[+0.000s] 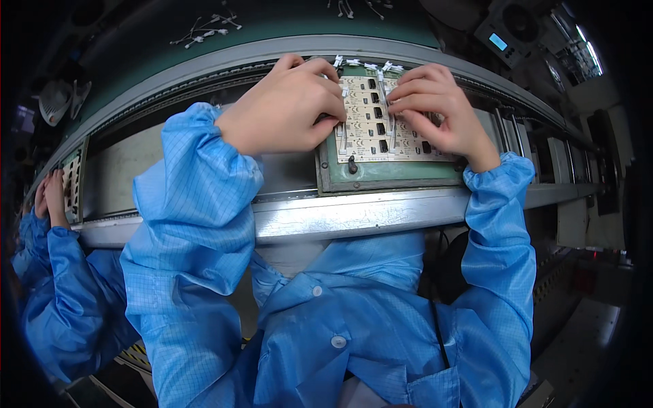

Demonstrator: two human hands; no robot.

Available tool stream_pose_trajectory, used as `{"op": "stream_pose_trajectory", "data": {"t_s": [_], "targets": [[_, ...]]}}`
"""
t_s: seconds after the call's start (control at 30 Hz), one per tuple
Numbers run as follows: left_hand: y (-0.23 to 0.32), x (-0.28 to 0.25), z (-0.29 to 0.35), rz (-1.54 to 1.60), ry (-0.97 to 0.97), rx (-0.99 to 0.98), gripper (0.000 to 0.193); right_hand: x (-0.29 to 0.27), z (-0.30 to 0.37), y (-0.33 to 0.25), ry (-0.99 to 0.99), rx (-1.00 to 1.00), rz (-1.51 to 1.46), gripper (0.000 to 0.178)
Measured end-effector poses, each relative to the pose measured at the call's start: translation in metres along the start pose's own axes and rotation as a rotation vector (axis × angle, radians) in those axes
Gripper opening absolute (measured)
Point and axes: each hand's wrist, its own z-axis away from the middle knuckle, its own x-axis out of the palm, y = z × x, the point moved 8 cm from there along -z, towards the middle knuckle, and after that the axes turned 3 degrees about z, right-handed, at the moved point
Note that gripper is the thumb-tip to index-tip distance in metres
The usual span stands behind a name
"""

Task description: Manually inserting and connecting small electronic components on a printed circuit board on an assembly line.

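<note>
A pale panel of small circuit boards [360, 151] with black components lies in a green fixture [401, 176] in front of me. White cables with small connectors [388, 66] lie along its far edge, and some run down across the boards. My left hand [289, 105] is closed at the panel's left edge, its thumb and fingers bent together beside a white cable; what its fingertips hold is hidden. Over the panel's middle, my right hand [439, 109] has its fingers curled, with the fingertips closed on a white cable [392, 126] running toward me.
A metal rail [360, 216] runs along the near side of the line. Loose white cables [207, 30] lie on the green surface beyond the far rail. At far left, a person's hands [51, 194] are at another board panel [73, 180]. A device with a lit screen [498, 41] stands far right.
</note>
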Motion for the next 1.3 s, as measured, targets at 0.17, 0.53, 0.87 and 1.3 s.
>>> {"op": "stream_pose_trajectory", "data": {"t_s": [0.17,0.53,0.87,1.3], "targets": [[0.005,-0.010,0.001,0.008,0.081,0.044,0.018,-0.004,0.004,-0.022,0.006,-0.038,0.022,0.015],[0.019,0.003,0.004,0.057,0.026,0.108,0.015,-0.007,0.035,-0.058,-0.039,0.063,0.106,0.022],[-0.010,-0.020,0.008,-0.123,0.315,0.078,0.009,-0.028,0.045,-0.008,0.064,0.222,0.099,0.015],[-0.019,-0.029,0.015,-0.014,0.374,0.062,0.026,-0.010,0.011,0.032,0.008,0.230,0.182,0.012]]}}
